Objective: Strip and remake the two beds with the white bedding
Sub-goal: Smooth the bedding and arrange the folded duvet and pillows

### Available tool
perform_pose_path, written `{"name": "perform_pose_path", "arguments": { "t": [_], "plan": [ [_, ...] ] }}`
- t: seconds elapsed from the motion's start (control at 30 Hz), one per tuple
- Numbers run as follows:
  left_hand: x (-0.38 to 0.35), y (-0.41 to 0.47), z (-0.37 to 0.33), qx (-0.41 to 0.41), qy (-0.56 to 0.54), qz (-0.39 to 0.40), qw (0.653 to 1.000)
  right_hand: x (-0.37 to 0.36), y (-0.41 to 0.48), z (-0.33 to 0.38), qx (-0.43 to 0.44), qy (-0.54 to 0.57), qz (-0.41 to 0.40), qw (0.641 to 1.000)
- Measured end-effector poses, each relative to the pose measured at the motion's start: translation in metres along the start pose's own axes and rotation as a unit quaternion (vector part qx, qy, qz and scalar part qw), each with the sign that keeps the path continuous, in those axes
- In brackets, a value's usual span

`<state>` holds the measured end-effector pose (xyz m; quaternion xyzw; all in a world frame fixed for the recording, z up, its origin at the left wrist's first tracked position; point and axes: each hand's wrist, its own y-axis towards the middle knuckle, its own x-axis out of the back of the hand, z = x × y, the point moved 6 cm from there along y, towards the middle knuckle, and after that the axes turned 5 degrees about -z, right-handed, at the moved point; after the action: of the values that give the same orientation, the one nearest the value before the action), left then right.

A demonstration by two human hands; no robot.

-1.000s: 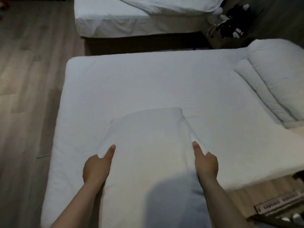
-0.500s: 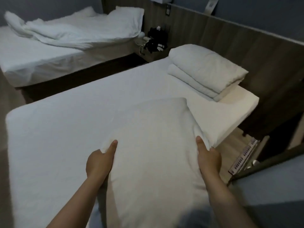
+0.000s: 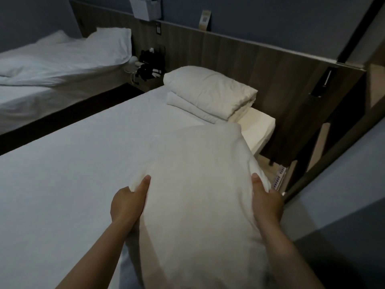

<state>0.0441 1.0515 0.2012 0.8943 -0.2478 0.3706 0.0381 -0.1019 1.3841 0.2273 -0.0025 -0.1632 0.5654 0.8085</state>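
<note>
Left hand [image 3: 127, 205] and right hand [image 3: 265, 201] clasp the plump white cloth pillow [image 3: 198, 184] by its sides.
It has swung toward the folded white quilt [image 3: 210, 94] ahead of them, so placement seems near.

Can't see the fingers of the left hand [image 3: 127, 205] or right hand [image 3: 267, 207], tucked under the pillow [image 3: 198, 195], just thumbs showing. Can't see the pillow's near end either, chopped by the bottom edge. Only getting part of the near bed [image 3: 73, 174] and far bed [image 3: 31, 101], both cut off at left. Can't identify the dark clutter [image 3: 150, 67] between them, too murky. No reading the wall label [image 3: 205, 21], way too small.
</note>
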Motion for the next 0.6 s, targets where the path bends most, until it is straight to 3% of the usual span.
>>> {"name": "perform_pose_path", "arguments": {
  "t": [0.23, 0.6],
  "plan": [
    [-0.060, -0.010, -0.045, -0.015, 0.027, 0.021, 0.999, 0.039, 0.053, -0.001, -0.028, 0.009, -0.015, 0.999],
    [-0.158, 0.041, -0.127, -0.043, 0.023, 0.068, 0.997, 0.033, 0.153, 0.005, -0.051, -0.002, -0.093, 0.994]
  ]
}}
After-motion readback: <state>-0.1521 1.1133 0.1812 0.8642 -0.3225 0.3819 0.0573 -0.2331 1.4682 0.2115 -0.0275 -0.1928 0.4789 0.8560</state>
